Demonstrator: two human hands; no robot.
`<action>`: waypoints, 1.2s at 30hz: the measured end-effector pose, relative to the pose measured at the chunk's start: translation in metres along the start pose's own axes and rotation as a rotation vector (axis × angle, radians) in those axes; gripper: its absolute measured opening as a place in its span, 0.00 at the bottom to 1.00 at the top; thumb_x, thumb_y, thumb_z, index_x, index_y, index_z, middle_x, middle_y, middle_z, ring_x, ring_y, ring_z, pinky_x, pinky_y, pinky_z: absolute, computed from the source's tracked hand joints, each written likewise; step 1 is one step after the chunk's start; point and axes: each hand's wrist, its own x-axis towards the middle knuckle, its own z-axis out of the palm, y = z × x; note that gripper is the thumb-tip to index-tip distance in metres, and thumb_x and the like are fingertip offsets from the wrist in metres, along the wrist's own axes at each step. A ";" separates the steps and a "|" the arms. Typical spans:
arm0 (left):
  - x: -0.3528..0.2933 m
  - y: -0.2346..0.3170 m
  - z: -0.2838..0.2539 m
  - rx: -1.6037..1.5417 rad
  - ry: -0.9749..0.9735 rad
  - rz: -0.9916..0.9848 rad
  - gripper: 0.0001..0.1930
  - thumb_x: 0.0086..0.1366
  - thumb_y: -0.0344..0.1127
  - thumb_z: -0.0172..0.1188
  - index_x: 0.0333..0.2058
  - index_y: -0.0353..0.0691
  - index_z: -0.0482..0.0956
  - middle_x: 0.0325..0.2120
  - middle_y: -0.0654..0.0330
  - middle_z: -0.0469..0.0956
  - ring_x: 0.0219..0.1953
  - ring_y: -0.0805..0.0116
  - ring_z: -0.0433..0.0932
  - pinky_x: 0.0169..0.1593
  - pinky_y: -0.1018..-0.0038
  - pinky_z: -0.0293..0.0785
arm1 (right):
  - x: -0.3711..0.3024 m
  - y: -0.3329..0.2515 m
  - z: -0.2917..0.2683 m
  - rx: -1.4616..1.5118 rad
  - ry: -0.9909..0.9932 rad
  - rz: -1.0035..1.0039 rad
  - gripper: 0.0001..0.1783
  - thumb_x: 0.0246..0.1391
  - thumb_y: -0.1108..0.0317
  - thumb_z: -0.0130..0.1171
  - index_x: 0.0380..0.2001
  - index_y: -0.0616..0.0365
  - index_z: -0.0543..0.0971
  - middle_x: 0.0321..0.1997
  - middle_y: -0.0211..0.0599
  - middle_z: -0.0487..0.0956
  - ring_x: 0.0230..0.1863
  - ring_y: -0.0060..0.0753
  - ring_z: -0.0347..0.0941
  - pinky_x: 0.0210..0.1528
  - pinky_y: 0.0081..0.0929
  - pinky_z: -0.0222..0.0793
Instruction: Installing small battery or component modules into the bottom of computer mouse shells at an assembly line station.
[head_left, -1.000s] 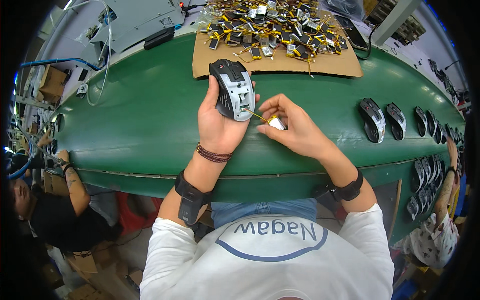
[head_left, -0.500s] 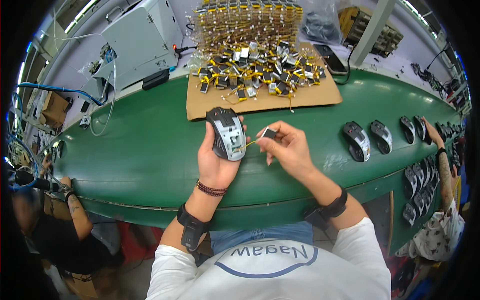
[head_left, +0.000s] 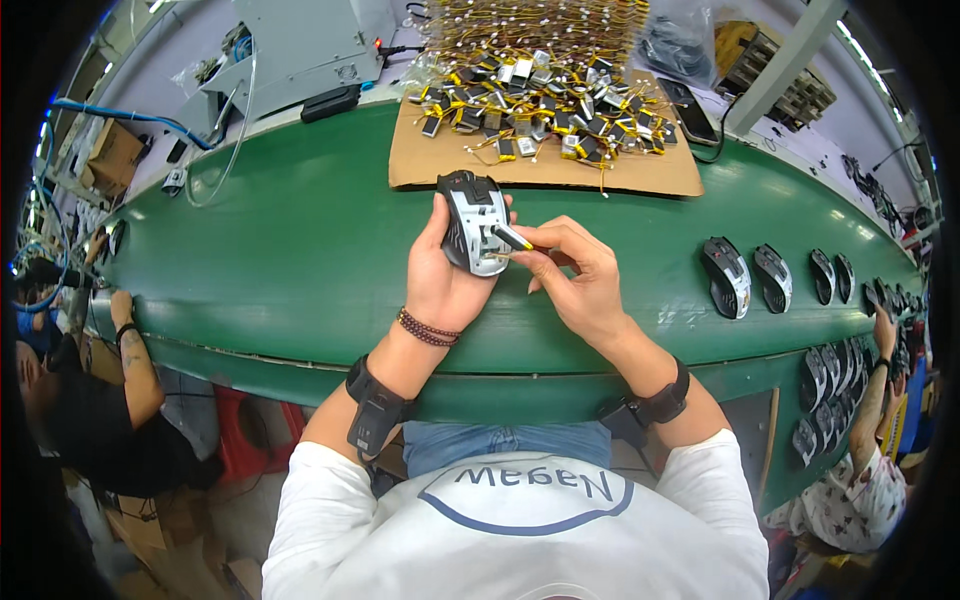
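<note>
An upside-down computer mouse [head_left: 463, 222], black with a silver-grey underside, rests in my left hand [head_left: 445, 275], whose fingers and thumb hold it from both sides. The compartment in its underside is uncovered. My right hand [head_left: 588, 280] pinches a small flat battery [head_left: 513, 237], black with a yellow end, between thumb and fingers. The battery is tilted, its far end at the mouse's open compartment. Whether it touches the inside I cannot tell. Its thin wire is mostly hidden by my fingers.
Beyond my hands, a heap of small batteries [head_left: 560, 105] lies on a cardboard sheet [head_left: 430, 165] over the green belt [head_left: 290, 240]. Several mice [head_left: 726, 278] lie to the right, near a co-worker's hand [head_left: 884, 332]. A phone [head_left: 690, 112] sits at the back.
My right hand has brought the battery leftward to the mouse's compartment and tilted it. The view has shifted. On the right, the co-worker's hand has drawn back from the row of mice.
</note>
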 end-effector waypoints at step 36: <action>-0.010 -0.002 -0.005 -0.011 -0.070 0.021 0.23 0.72 0.50 0.37 0.58 0.42 0.65 0.54 0.52 0.70 0.54 0.55 0.69 0.58 0.57 0.66 | 0.003 0.004 -0.008 -0.558 -0.141 -0.475 0.12 0.44 0.77 0.63 0.36 0.60 0.81 0.28 0.35 0.74 0.31 0.34 0.72 0.29 0.29 0.70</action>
